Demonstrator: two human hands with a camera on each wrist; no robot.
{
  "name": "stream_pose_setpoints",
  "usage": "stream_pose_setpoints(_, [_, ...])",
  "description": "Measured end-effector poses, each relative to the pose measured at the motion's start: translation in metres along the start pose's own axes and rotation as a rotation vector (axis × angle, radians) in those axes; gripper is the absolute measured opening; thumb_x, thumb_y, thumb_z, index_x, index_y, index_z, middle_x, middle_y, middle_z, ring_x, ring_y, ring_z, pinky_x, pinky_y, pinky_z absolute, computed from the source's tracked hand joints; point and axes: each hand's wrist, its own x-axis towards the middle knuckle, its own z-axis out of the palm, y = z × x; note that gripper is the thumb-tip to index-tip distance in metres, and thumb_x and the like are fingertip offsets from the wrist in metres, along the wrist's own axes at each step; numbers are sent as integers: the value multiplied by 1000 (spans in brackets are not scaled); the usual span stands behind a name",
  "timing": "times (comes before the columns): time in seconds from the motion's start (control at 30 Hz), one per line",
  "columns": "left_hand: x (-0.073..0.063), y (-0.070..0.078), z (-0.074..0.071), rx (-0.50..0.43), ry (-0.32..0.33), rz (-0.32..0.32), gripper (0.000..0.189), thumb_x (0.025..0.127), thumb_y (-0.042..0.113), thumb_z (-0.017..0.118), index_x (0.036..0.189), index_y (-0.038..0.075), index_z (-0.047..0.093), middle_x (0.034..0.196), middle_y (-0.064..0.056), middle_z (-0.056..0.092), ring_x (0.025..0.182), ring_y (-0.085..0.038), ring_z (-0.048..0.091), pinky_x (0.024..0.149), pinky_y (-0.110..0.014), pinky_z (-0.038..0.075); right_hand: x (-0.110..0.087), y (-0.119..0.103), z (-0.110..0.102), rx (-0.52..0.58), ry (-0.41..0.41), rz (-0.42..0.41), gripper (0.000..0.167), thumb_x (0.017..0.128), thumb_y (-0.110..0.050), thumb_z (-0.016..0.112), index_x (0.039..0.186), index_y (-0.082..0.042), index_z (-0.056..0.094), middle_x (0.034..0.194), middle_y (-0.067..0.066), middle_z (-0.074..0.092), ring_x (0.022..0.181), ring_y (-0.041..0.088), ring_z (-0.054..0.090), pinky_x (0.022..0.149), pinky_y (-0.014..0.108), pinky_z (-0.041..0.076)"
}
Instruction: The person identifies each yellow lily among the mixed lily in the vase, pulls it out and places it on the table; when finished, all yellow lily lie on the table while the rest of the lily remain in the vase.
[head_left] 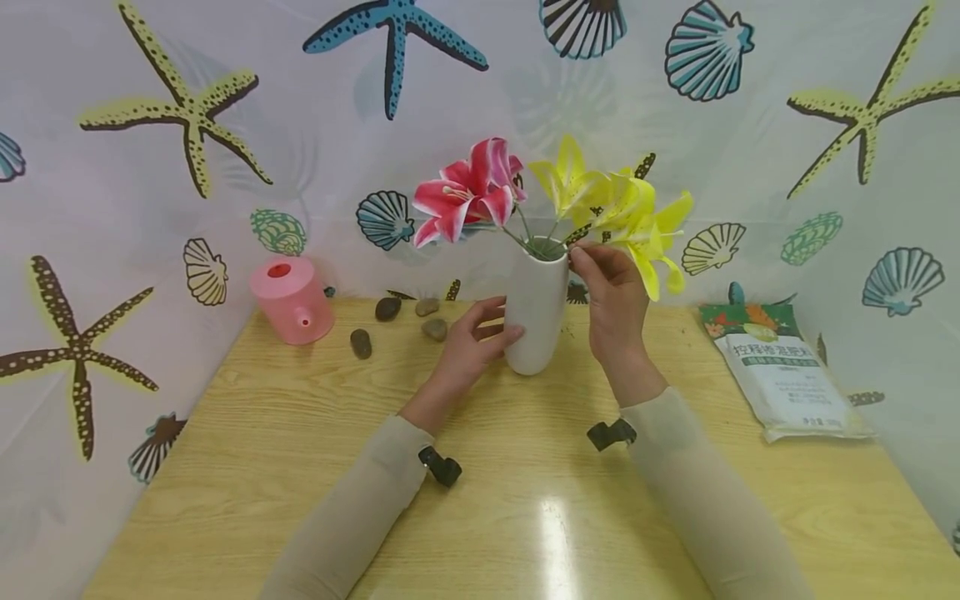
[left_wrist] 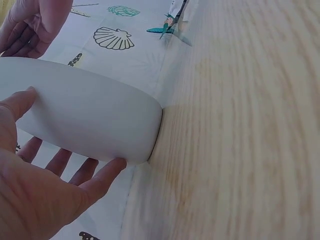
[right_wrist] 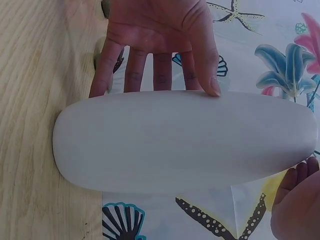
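A tall white vase (head_left: 534, 317) stands upright on the wooden table. My left hand (head_left: 480, 337) holds its lower left side, thumb on the front and fingers against the wall, as the left wrist view shows. From the mouth rise red-and-pink lilies (head_left: 468, 192) leaning left and yellow lilies (head_left: 633, 208) leaning right. At the right of the rim, the thumb and bent fingers of my right hand (head_left: 617, 292) come together; I cannot tell whether they pinch a stem or the rim. A blue flower (right_wrist: 287, 70) shows beside the vase's mouth in the right wrist view.
Left of the vase lie several dark and grey stones (head_left: 387, 309), with a pink watering can (head_left: 292, 302) beyond them. A printed white-and-green bag (head_left: 783, 371) lies at the right edge. Behind the table hangs a cloth (head_left: 480, 108) with starfish and shells.
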Motion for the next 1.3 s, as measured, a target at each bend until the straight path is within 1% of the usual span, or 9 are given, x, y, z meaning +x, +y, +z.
stream_pose_setpoints(0.17, [-1, 0, 1, 4, 2, -9, 60, 107, 31, 79, 162, 22, 56, 163, -10, 59, 150, -40, 60, 119, -59, 58, 0, -2, -4, -64, 27, -64, 18, 102, -1, 80, 93, -16, 83, 95, -11, 82, 91, 8, 78, 92, 28, 67])
stream_pose_setpoints(0.3, [-2, -1, 2, 1, -1, -6, 61, 107, 31, 79, 162, 22, 55, 164, -11, 58, 151, -40, 60, 119, -59, 58, -2, -7, -5, -58, 56, -93, 7, 100, -4, 83, 95, -7, 82, 93, -9, 82, 89, 11, 79, 91, 29, 68])
stream_pose_setpoints(0.4, [-2, -2, 2, -3, -1, -5, 60, 107, 31, 78, 162, 22, 55, 163, -12, 58, 151, -41, 59, 119, -59, 58, -4, -14, -6, -66, 68, -104, 7, 100, -8, 85, 93, -10, 82, 94, -7, 82, 89, 12, 80, 92, 31, 69])
stream_pose_setpoints(0.57, [-4, -3, 1, -2, 7, -5, 60, 107, 30, 78, 162, 22, 56, 162, -12, 58, 151, -41, 59, 118, -59, 59, -9, -31, -12, -42, 87, -120, 11, 101, -7, 83, 91, -11, 82, 92, -4, 82, 89, 13, 79, 90, 32, 68])
stream_pose_setpoints(0.77, [-4, -3, 1, 6, 13, 5, 58, 107, 30, 79, 161, 23, 57, 160, -12, 59, 149, -39, 60, 117, -57, 60, -13, -52, -35, 29, 116, -114, 9, 100, -4, 83, 93, -7, 81, 94, 2, 82, 91, 17, 80, 88, 33, 69])
stream_pose_setpoints(0.93, [-2, -2, 0, 9, 20, 8, 58, 107, 31, 79, 160, 23, 57, 160, -11, 60, 148, -37, 61, 117, -57, 60, -7, -52, -68, -71, 146, -34, 5, 101, -6, 83, 97, -8, 80, 97, 2, 79, 93, 16, 79, 90, 28, 68])
stream_pose_setpoints(1.07, [-1, -3, -1, 8, 21, 10, 58, 107, 32, 79, 160, 24, 57, 159, -10, 60, 148, -37, 61, 117, -57, 60, -1, -43, -93, -161, 139, 91, 8, 104, -6, 79, 96, -9, 79, 100, 0, 76, 95, 14, 77, 91, 24, 67])
stream_pose_setpoints(1.17, [-1, -3, -1, 16, 16, 8, 59, 107, 32, 80, 160, 24, 57, 159, -10, 60, 148, -37, 61, 118, -57, 59, 1, -36, -107, -213, 111, 179, 9, 104, -5, 77, 96, -9, 80, 98, -2, 77, 92, 11, 77, 90, 22, 67])
stream_pose_setpoints(1.3, [-1, -1, 0, 15, 7, 6, 59, 106, 32, 80, 160, 24, 57, 160, -10, 59, 149, -37, 60, 118, -57, 59, 2, -28, -121, -257, 24, 291, 6, 106, -8, 75, 101, -8, 78, 95, -5, 80, 90, 8, 80, 92, 22, 67])
